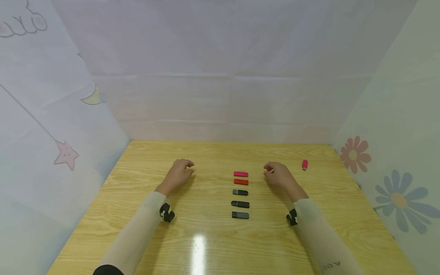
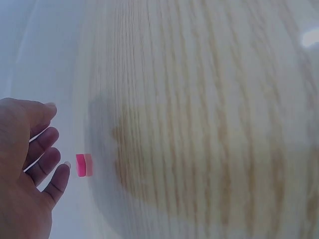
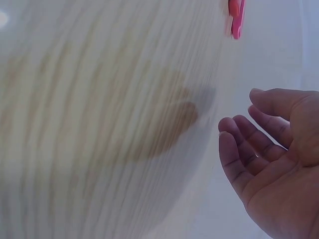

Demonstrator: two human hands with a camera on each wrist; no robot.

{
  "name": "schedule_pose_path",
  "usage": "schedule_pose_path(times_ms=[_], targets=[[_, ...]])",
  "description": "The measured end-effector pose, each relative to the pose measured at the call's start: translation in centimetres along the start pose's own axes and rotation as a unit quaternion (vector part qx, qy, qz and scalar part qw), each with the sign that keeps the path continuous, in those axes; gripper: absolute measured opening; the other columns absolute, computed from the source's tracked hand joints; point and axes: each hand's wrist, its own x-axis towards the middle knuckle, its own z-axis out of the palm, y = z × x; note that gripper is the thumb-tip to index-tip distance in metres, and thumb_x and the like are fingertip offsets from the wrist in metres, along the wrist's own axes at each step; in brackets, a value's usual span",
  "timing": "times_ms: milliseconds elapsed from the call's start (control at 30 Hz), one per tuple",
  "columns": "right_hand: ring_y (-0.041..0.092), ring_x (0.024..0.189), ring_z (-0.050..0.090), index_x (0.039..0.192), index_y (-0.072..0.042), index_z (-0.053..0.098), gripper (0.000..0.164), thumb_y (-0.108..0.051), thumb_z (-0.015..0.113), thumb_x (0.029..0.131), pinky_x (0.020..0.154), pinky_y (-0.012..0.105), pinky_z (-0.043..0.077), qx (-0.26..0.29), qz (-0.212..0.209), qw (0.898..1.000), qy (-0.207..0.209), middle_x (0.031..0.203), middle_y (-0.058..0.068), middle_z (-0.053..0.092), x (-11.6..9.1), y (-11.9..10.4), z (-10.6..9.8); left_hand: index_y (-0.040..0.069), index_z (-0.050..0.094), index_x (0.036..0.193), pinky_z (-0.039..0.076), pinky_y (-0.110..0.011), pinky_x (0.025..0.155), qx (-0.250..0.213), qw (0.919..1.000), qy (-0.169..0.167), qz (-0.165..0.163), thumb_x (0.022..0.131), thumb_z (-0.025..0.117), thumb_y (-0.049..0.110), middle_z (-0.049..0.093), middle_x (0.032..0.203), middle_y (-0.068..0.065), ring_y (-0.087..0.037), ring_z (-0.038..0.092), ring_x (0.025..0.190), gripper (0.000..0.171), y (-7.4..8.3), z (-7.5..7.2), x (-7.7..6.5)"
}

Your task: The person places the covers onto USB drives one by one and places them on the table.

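Observation:
Several USB sticks lie in a column on the wooden table, between the two hands. From the far end these are a pink USB stick [image 1: 241, 174], a red USB stick [image 1: 241, 182], a small black and grey USB stick [image 1: 240, 192], a black USB stick [image 1: 240, 204] and a dark grey USB stick [image 1: 240, 215]. Left of the column hovers my left hand [image 1: 181, 170], its fingers loosely bent around nothing. My right hand [image 1: 279, 175] is on the column's right, likewise relaxed and holding nothing. Beyond it lies another pink USB stick [image 1: 304, 165], its dark end toward me.
The wooden table [image 1: 199, 198] ends at a pale cloth backdrop [image 1: 227, 99] behind, with printed side walls left and right. A wrist camera [image 1: 167, 212] sits on the left sleeve and another camera [image 1: 292, 217] on the right one. Light glares near the front edge.

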Motion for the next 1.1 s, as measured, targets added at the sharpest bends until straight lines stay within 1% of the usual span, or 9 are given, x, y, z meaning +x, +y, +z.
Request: schedule_pose_path(times_ms=[267,500,633,733,900,1100], targets=[[0.045,0.117,0.059,0.136,0.006,0.055,0.04,-0.017,0.055,0.103,0.09,0.053,0.054,0.002,0.002,1.0,-0.001,0.13,0.028,0.059,-1.2,1.7,-1.3,0.002,0.062,0.132,0.049,-0.049,0.098,-0.004,1.0,0.004,-0.003,0.102,0.063,0.019,0.061,0.129,-0.016,-0.034,0.051,0.121,0.035,-0.6,-0.5,0.0],[0.046,0.118,0.058,0.138,0.006,0.053,0.042,-0.018,0.054,0.104,0.089,0.053,0.054,0.007,0.014,1.0,0.004,0.132,0.029,0.057,-2.1,3.1,-2.2,0.001,0.062,0.132,0.049,-0.049,0.095,0.004,0.9999,0.012,-0.003,0.102,0.063,0.017,0.061,0.126,-0.017,-0.035,0.05,0.12,0.034,-0.9,-1.0,-0.2],[0.047,0.117,0.058,0.139,0.007,0.051,0.043,-0.018,0.055,0.104,0.083,0.049,0.056,0.006,0.017,1.0,0.002,0.132,0.03,0.057,-2.6,3.4,-2.7,-0.001,0.063,0.13,0.047,-0.05,0.097,0.009,0.9998,0.016,-0.001,0.102,0.063,0.017,0.061,0.123,-0.017,-0.036,0.049,0.121,0.033,-1.2,-1.1,-0.2],[0.048,0.117,0.058,0.14,0.009,0.05,0.044,-0.017,0.054,0.104,0.08,0.047,0.057,0.006,0.017,1.0,0.003,0.132,0.032,0.056,-2.8,3.6,-3.0,-0.001,0.063,0.129,0.046,-0.052,0.101,0.011,0.9998,0.017,-0.003,0.102,0.062,0.017,0.061,0.125,-0.018,-0.038,0.048,0.124,0.033,-1.3,-1.2,-0.2],[0.049,0.118,0.057,0.14,0.009,0.049,0.045,-0.018,0.054,0.103,0.083,0.05,0.057,0.003,0.023,1.0,0.007,0.132,0.033,0.056,-3.1,4.2,-3.4,-0.001,0.062,0.13,0.044,-0.053,0.103,0.007,0.9998,0.014,-0.01,0.103,0.061,0.019,0.06,0.128,-0.017,-0.038,0.046,0.128,0.033,-1.6,-1.3,-0.3],[0.05,0.119,0.057,0.14,0.009,0.048,0.046,-0.018,0.054,0.103,0.077,0.045,0.059,0.008,0.038,0.999,0.004,0.134,0.034,0.054,-3.4,4.9,-3.8,0.0,0.061,0.131,0.045,-0.052,0.103,-0.003,0.9998,0.012,-0.013,0.103,0.062,0.02,0.058,0.13,-0.017,-0.035,0.046,0.127,0.035,-1.9,-1.4,-0.3]])
